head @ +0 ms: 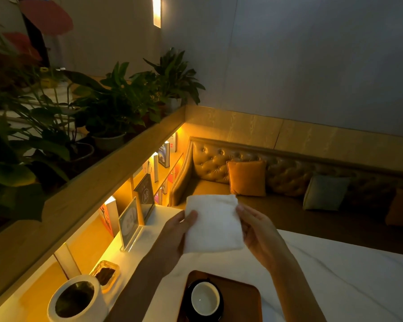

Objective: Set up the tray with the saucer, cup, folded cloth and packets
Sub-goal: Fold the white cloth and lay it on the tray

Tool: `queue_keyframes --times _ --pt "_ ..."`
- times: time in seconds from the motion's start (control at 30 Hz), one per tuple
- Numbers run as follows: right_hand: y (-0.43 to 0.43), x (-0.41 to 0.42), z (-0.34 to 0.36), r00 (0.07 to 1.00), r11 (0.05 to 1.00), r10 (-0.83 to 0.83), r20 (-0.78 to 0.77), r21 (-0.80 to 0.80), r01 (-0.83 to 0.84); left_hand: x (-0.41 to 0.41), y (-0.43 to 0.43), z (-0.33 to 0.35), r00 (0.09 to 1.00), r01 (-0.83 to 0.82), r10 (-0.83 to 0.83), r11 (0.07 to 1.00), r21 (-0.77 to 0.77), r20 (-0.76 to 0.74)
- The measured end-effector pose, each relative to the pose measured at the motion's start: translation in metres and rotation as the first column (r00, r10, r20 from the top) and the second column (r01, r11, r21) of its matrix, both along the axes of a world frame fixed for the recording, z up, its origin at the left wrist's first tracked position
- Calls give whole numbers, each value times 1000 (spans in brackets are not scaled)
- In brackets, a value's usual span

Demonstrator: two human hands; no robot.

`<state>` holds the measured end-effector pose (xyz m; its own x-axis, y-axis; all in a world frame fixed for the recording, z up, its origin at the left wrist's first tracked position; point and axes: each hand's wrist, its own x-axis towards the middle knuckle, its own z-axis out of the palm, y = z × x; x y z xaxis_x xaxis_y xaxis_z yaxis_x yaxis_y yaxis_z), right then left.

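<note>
A folded white cloth [213,223] is held in the air above the desk [335,275], beyond the tray and apart from it. It is pinched at its left edge by the left grip [172,235], a bare hand whose thumb is laid on the near face while the fingers are hidden behind. Its right edge is held the same way by the right grip [258,231]. Both grips are thus closed on the cloth.

A brown wooden tray [240,296] is seen at the near edge of the desk, cut off by the frame. A black saucer [188,300] is set on the left part of the tray, and a white cup [205,298] is stood upright on the saucer, its mouth turned up.

Near the left edge of the desk an amber dish [113,267] is placed, in which what look like brown packets [105,275] are laid. Just beside it, toward the near left corner, a white round holder [101,300] is stood. Two clear sign stands [129,223] are lined up along the left edge toward the far corner. Beyond the far edge a tufted sofa [209,163] with an orange cushion [247,177] is seen.
</note>
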<state>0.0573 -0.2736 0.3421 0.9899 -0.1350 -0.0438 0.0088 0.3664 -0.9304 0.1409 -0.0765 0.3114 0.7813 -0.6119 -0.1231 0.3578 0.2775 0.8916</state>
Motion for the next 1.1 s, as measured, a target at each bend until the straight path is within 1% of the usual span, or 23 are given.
queue_keyframes --times 0.07,0.13,0.23,0.27,0.33,0.43,0.47,0.53,0.67,0.77,0.83,0.93,1.0,1.1 --pt "-4 -3 -11 994 997 71 -81 49 -67 -1 -4 4 997 -64 61 996 56 53" --pt "-7 -6 -22 984 994 100 -147 60 -92 -2 -6 4 991 -92 80 989 118 103" --pt "-16 -11 -30 983 994 105 -151 32 -101 -4 -5 -1 987 -85 56 975 204 148" --pt "-19 -13 -30 985 995 102 -140 33 -98 -4 -3 -3 989 -61 27 970 236 148" --pt "-27 -17 -29 985 994 107 -134 27 -105 -2 2 -5 987 43 -85 955 293 135" --pt "-33 -23 -30 971 986 150 -183 -41 -160 1 10 -4 963 179 -239 916 359 128" --pt "-34 -24 -31 968 983 150 -200 -71 -167 1 12 -4 955 208 -268 908 364 124" --pt "-34 -27 -33 974 984 102 -201 -123 -128 2 14 -3 945 242 -301 907 345 128" --pt "-34 -34 -30 996 991 -37 -80 -132 26 -1 12 -1 941 176 -237 952 250 240" --pt "-31 -38 -21 991 970 -125 41 -206 131 -6 9 1 917 113 -185 970 216 353" --pt "-30 -42 -14 990 941 -108 86 -313 130 -8 9 3 895 81 -165 974 212 415" --pt "-28 -48 -2 988 875 -25 151 -475 94 -9 13 9 862 94 -170 979 179 477" --pt "-27 -52 3 979 848 -7 205 -518 115 -11 16 13 822 123 -198 977 172 535" --pt "-25 -55 6 967 847 5 255 -515 131 -17 19 19 748 133 -214 976 174 629"
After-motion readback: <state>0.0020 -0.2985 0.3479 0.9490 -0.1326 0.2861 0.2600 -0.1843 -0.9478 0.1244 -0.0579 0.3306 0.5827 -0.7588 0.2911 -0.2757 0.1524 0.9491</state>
